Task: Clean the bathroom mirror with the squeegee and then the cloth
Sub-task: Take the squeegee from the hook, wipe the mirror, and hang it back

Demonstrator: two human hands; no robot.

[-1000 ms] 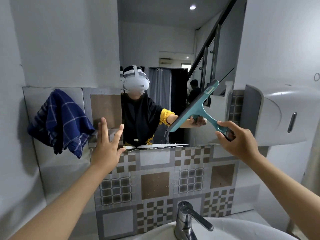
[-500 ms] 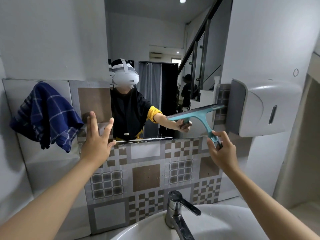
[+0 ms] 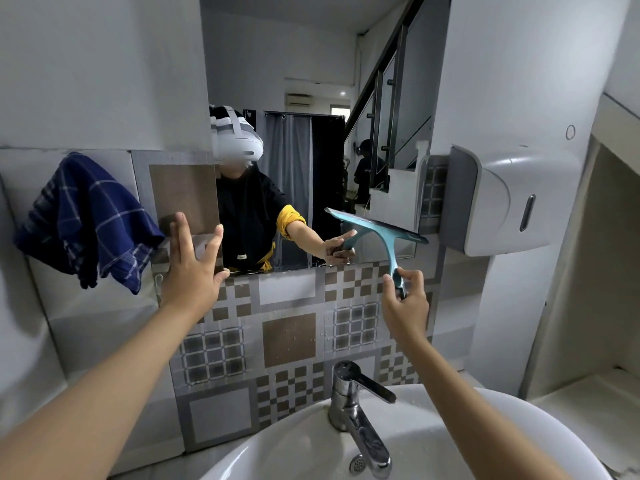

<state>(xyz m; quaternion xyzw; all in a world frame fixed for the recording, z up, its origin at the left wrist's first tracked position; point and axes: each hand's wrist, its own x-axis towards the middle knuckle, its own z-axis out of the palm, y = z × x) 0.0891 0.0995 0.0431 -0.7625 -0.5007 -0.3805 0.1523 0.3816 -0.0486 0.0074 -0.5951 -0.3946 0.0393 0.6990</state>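
Observation:
The mirror [image 3: 311,81] hangs on the wall above patterned tiles. My right hand [image 3: 407,303] grips the handle of a teal squeegee [image 3: 381,230], whose blade lies tilted against the mirror's lower right part. My left hand [image 3: 190,268] is flat with spread fingers at the mirror's lower left corner and the tile beside it. A dark blue checked cloth [image 3: 86,220] hangs on the wall to the left of that hand.
A white paper dispenser [image 3: 509,199] juts from the wall right of the mirror. Below stand a chrome tap [image 3: 356,410] and a white basin [image 3: 485,441]. A white ledge [image 3: 588,393] runs at the right. The mirror reflects a person.
The squeegee has come down the mirror, its blade swinging from steeply tilted to near level at the lower edge. My right hand dropped with it. My left hand stayed at the corner.

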